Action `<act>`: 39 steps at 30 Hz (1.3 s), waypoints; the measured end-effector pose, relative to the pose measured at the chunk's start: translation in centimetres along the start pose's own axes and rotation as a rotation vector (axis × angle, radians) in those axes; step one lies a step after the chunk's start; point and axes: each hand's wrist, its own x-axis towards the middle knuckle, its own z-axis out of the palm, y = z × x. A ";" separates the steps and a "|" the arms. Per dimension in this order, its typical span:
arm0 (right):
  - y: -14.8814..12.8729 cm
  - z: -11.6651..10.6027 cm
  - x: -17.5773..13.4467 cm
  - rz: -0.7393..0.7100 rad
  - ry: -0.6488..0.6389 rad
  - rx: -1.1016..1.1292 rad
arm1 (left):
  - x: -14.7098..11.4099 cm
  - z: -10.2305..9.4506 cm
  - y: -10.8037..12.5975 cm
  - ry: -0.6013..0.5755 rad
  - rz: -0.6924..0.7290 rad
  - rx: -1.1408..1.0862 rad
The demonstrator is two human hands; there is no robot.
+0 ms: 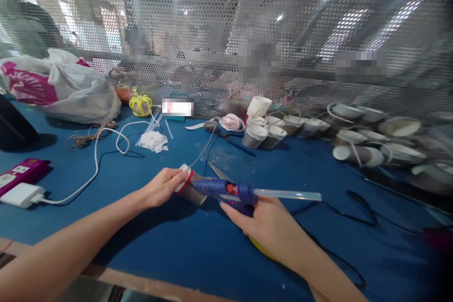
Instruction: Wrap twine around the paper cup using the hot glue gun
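My left hand [166, 188] grips a small paper cup [193, 192] lying on its side, with a red and white rim and a brown-grey wrapped body. A strand of grey twine [204, 151] runs from the cup to a ball of twine [211, 126] farther back. In my right hand [264, 219] is a blue hot glue gun [226, 191], its nozzle at the cup's side. A clear glue stick [288, 194] juts from the gun's back. Partly hidden beneath lie scissors [217, 170], one blade showing and a yellow handle under my right hand.
Several twine-wrapped cups with handles [274, 134] stand at the back right. At left are a plastic bag [78, 89], a purple power strip [26, 172] with a white charger [23, 195], and a white cable. A perforated metal screen [205, 23] rises behind the blue table.
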 end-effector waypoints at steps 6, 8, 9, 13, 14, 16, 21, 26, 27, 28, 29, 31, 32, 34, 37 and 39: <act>0.8 0.5 -0.3 -0.005 0.011 -0.038 | 0.0 0.1 0.0 -0.009 -0.003 -0.024; 1.0 0.4 -0.2 -0.003 0.017 -0.039 | -0.1 0.1 0.1 -0.002 0.004 -0.010; 1.1 0.3 -0.1 0.009 0.018 -0.026 | -0.1 0.1 0.1 0.000 0.011 -0.002; 1.1 -0.1 0.4 0.127 -0.003 0.065 | -0.1 0.0 0.1 -0.013 0.044 0.002; 1.0 -0.1 0.5 0.147 -0.004 0.083 | -0.1 0.0 0.0 -0.019 0.053 0.004; 1.0 0.0 0.8 0.157 0.004 0.104 | -0.1 0.0 0.0 -0.028 0.061 0.004; 1.3 0.0 1.1 0.190 0.008 0.155 | -0.1 0.1 -0.1 -0.025 0.043 0.004; 3.0 -0.9 2.4 0.254 0.104 0.456 | -0.1 0.1 0.0 0.003 0.061 0.041; 3.6 -1.2 2.9 0.290 0.171 0.496 | -0.1 0.0 0.0 0.010 0.067 0.046; 4.3 -1.5 3.5 0.329 0.225 0.498 | -0.1 0.0 0.0 0.019 0.074 0.047; 5.0 -1.8 4.0 0.380 0.248 0.468 | -0.1 -0.1 0.0 0.029 0.081 0.046; 6.2 -2.1 5.2 0.437 0.250 0.409 | -0.1 -0.1 0.1 0.043 0.095 0.035; 6.8 -2.1 5.8 0.459 0.234 0.383 | -0.1 -0.1 0.1 0.047 0.099 0.033; 7.8 -1.7 6.8 0.500 0.182 0.342 | -0.1 -0.2 0.1 0.058 0.103 0.046; 8.8 -0.9 8.0 0.573 0.099 0.309 | -0.1 -0.3 0.1 0.076 0.108 0.084; 9.1 -0.5 8.6 0.598 0.069 0.297 | 0.0 -0.3 0.1 0.081 0.112 0.089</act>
